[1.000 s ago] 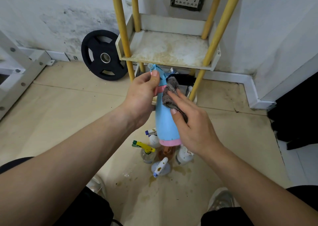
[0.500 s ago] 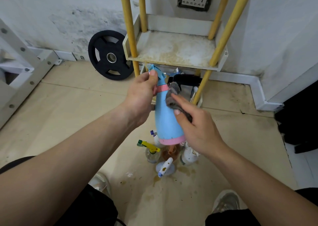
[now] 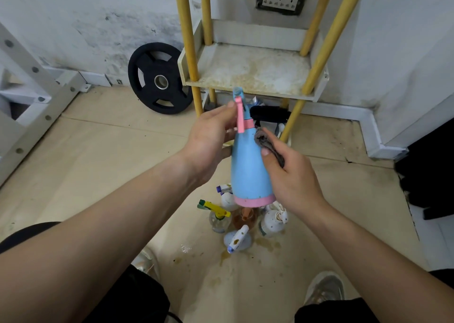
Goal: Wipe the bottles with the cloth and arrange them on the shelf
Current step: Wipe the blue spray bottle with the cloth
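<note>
The left hand pinches the blue spray bottle by its pink trigger neck, holding it in the air before the stained shelf. The right hand curls round a grey cloth pressed to the bottle's side. With so slight a neck grip, a hard wipe could twist the bottle loose onto the spray bottles clustered on the floor below.

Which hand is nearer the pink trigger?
Left. The left hand holds the blue bottle by the neck beside the pink trigger; the right hand presses the cloth on its body below.
</note>
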